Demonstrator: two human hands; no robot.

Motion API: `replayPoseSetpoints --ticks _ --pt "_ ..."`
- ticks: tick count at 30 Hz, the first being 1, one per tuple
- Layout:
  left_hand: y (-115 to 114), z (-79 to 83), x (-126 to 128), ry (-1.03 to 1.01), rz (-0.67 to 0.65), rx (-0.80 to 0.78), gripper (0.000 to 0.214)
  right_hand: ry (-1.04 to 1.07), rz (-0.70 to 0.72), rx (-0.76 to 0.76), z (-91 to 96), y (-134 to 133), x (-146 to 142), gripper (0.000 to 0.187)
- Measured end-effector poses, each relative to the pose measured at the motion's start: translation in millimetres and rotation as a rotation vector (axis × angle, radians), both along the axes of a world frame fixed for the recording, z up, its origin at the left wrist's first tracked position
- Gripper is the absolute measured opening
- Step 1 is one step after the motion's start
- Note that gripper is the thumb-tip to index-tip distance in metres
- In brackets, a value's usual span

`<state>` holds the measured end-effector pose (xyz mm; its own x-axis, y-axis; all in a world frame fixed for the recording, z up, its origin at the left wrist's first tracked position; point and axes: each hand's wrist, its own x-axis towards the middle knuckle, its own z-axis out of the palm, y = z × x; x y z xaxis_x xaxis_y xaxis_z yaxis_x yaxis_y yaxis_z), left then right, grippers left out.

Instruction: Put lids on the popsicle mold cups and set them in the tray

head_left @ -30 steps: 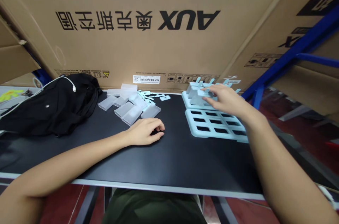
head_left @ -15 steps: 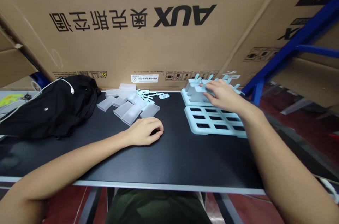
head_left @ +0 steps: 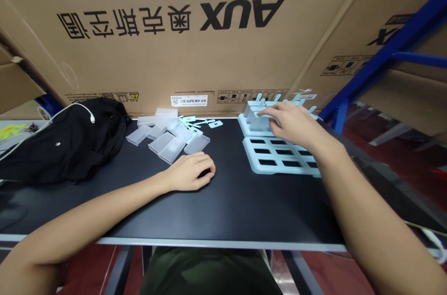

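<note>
My left hand [head_left: 191, 171] rests on the dark tabletop with its fingers curled and the thumb meeting the index finger; the gap inside shows nothing held. Just beyond it lie several clear plastic popsicle mold sleeves [head_left: 171, 147] and a small heap of light blue stick lids [head_left: 191, 128]. On the right, my right hand [head_left: 289, 123] lies over a group of popsicle molds [head_left: 257, 120] standing in a light blue rack [head_left: 244, 125]. Its index finger stretches across a mold top and its thumb is apart. Nearer me sits a second light blue rack [head_left: 268, 170] with unfilled slots.
A black bag [head_left: 70, 141] with a white cable [head_left: 66, 110] lies at the left. Large cardboard boxes [head_left: 157, 62] stand behind the table [head_left: 223, 220]. A blue metal frame [head_left: 380, 62] rises at the right.
My right hand has shifted slightly, its index finger now reaching further left over the mold top. My left hand and the loose pieces stay as they were. The view tilts slightly.
</note>
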<state>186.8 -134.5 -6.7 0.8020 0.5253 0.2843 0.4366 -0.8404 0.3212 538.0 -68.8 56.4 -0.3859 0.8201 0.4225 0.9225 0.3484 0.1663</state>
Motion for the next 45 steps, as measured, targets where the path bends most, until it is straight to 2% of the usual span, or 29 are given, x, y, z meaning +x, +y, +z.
replayPoseSetpoints --ticks 5,9,16,19,21,24,28,30,33,37,42,45 --pt "0.0 0.7 0.5 0.015 -0.013 0.025 0.014 0.028 -0.013 -0.014 -5.8 3.7 0.3 0.048" --pt "-2.3 2.5 2.1 0.043 -0.011 0.113 0.016 0.056 -0.052 -0.026 -6.7 5.6 2.5 0.05" --pt "-4.5 3.1 3.1 0.054 0.23 0.343 0.016 0.032 -0.085 -0.035 -2.7 8.4 0.2 0.051" --pt "-3.2 1.4 2.0 0.117 0.275 0.393 0.018 0.034 -0.099 -0.045 0.0 6.1 -4.0 0.05" --pt "-2.5 1.6 1.5 0.159 0.253 0.388 0.018 0.038 -0.11 -0.055 0.6 3.3 -6.7 0.049" --pt "-1.8 4.1 1.3 0.173 0.147 0.37 0.017 0.051 -0.087 -0.034 -0.7 -2.1 -10.6 0.046" --pt "-1.8 7.6 2.0 0.145 -0.017 0.368 0.018 0.145 -0.083 0.176 -2.4 -10.2 -20.3 0.044" --pt "-2.1 8.0 2.6 0.132 -0.01 0.385 0.018 0.225 -0.067 0.249 -3.6 -13.1 -30.1 0.041" --pt "-2.6 7.5 3.4 0.113 0.107 0.386 0.021 0.262 0.042 0.152 -12.0 -13.0 -51.3 0.04" --pt "-2.4 7.5 4.6 0.123 0.205 0.324 0.027 0.077 0.226 -0.063 -36.7 -1.6 -81.0 0.049" --pt "0.1 7.8 6.0 0.136 0.159 0.306 0.028 -0.061 0.29 -0.2 -60.9 18.1 -95.0 0.06" --pt "2.5 6.9 6.7 0.111 0.096 0.339 0.027 -0.055 0.298 -0.229 -64.2 19.4 -91.3 0.052"
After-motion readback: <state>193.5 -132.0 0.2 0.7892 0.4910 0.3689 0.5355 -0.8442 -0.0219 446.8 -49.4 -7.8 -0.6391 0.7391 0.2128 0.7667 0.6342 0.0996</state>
